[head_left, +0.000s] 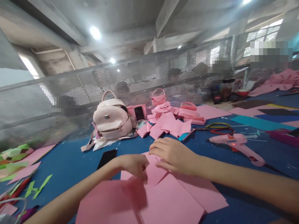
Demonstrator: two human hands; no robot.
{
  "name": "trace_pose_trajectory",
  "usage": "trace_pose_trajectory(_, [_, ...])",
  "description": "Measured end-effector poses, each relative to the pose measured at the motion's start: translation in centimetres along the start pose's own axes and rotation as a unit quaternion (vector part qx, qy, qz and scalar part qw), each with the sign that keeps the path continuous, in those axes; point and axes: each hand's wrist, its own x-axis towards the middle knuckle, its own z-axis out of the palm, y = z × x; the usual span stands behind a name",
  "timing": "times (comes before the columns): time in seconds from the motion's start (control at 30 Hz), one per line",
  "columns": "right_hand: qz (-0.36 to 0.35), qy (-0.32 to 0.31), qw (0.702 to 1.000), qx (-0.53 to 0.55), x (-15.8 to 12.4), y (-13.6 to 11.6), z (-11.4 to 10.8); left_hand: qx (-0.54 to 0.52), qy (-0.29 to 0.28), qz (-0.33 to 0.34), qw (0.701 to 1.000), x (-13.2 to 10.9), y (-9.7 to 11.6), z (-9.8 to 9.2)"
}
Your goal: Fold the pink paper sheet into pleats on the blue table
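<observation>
Several sheets of pink paper (173,199) overlap on the blue table in front of me. My left hand (135,166) is curled with its fingers pinched down on the pink paper; its fingertips are partly hidden. Just right of it, my right hand (174,154) lies palm down over the far part of a folded pink piece (155,169), fingers stretched and slightly bent. A black phone (107,158) lies beyond my left wrist.
A pale backpack (113,119) stands by the perforated metal screen (144,74). Beside it are pink paper pieces (171,123) and small paper bags (158,98). At right lie scissors (219,127) and a pink glue gun (240,144). Green strips (38,188) lie left. Blurred people sit beyond the screen.
</observation>
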Motion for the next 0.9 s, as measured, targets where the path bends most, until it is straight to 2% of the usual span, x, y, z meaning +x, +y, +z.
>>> trace_pose_trajectory(0.07, [0.083,-0.065,0.994,0.011,0.5,0.6,-0.1,0.168,-0.09,-0.017,0.981,1.9,1.1,0.3])
trace_pose_trajectory(0.13, [0.153,-0.126,0.979,0.048,0.7,1.1,0.1,0.313,-0.147,-0.028,0.938,3.5,2.0,0.8])
trace_pose_trajectory(0.2, [0.181,-0.157,0.967,0.086,0.7,1.7,0.5,0.418,-0.169,-0.031,0.892,4.6,2.6,1.4])
trace_pose_trajectory(0.3, [0.177,-0.176,0.961,0.115,0.2,2.6,1.0,0.52,-0.189,-0.036,0.832,5.4,2.5,2.0])
trace_pose_trajectory(0.43, [0.185,-0.166,0.962,0.111,-0.5,2.4,1.4,0.58,-0.208,-0.041,0.787,5.7,1.6,2.2])
trace_pose_trajectory(0.5, [0.146,-0.122,0.979,0.068,-0.8,1.8,1.6,0.595,-0.206,-0.039,0.776,5.9,1.3,1.9])
trace_pose_trajectory(0.57, [0.032,-0.063,0.997,0.019,-1.0,1.2,2.1,0.602,-0.206,-0.038,0.77,6.2,1.0,1.7])
trace_pose_trajectory(0.63, [-0.088,-0.015,0.996,-0.015,-1.3,0.8,3.0,0.601,-0.216,-0.036,0.769,6.5,0.7,1.6])
trace_pose_trajectory(0.67, [-0.124,-0.003,0.992,-0.021,-1.4,0.7,3.6,0.599,-0.222,-0.033,0.769,6.7,0.6,1.6])
trace_pose_trajectory(0.8, [-0.157,-0.004,0.987,-0.024,-2.0,0.9,5.3,0.586,-0.221,-0.016,0.779,7.1,0.4,1.0])
trace_pose_trajectory(0.9, [-0.147,-0.032,0.989,-0.002,-2.2,1.0,5.4,0.569,-0.186,0.008,0.801,6.3,2.2,-0.3])
